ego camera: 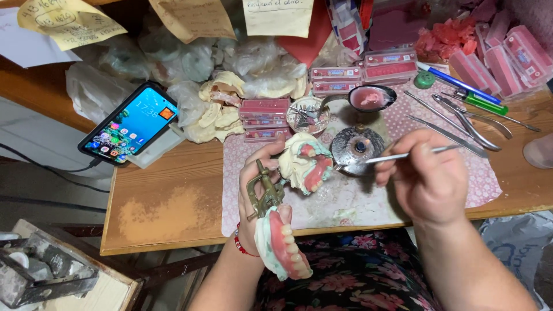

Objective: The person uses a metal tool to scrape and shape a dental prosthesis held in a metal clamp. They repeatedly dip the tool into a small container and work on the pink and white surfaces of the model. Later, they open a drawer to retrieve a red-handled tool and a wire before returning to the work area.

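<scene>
My left hand (256, 190) grips a brass hinged articulator (266, 193) that carries two plaster casts with pink wax dentures. The upper cast (304, 163) is swung open toward the desk, and the lower denture with white teeth (283, 242) hangs over my lap. My right hand (425, 175) pinches a thin metal wax instrument (397, 155). Its tip reaches left to a small round burner (358, 147) with a faint flame, beside the upper cast.
A smartphone (129, 124) with a lit screen leans at the left. Pink tooth-card boxes (334, 78), plaster casts (216, 112) and plastic bags crowd the back of the wooden desk (167, 201). Metal tools (461, 118), pens (472, 95) and a spoon of pink wax (368, 98) lie on the patterned mat.
</scene>
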